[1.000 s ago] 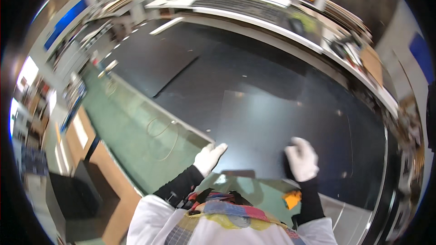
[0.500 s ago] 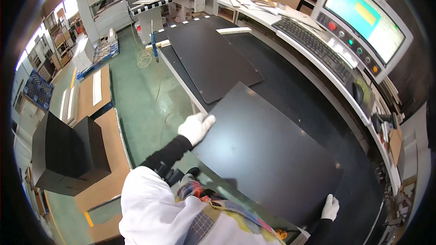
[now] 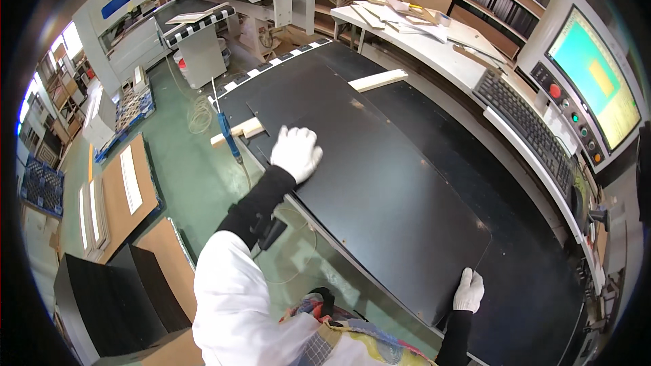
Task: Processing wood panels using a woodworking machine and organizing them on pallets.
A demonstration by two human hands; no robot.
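Observation:
A large dark flat panel (image 3: pixel 386 186) with a smooth, faintly shiny face lies along the black worktable (image 3: pixel 536 285). My left hand (image 3: pixel 296 154), in a white glove, is at the panel's left edge with its fingers curled; its fingertips are partly hidden. At the near right corner, my gloved right hand (image 3: pixel 468 291) grips the panel's edge, thumb side up. The other panel seen earlier is mostly hidden beneath this one. A pale wood strip (image 3: pixel 378 81) sticks out past the far right side, and a short wood block (image 3: pixel 237 131) shows at the left.
A blue air gun (image 3: pixel 229 137) with a hose hangs at the table's left side. To the right stands a white desk with a keyboard (image 3: pixel 525 125) and a control screen (image 3: pixel 597 78). Black boxes (image 3: pixel 122 298) and brown boards (image 3: pixel 129 196) sit on the floor at left.
The held panel has moved away from me and swung into line over the other panel. Both hands travelled with it, the left one farther forward. The head view has shifted too.

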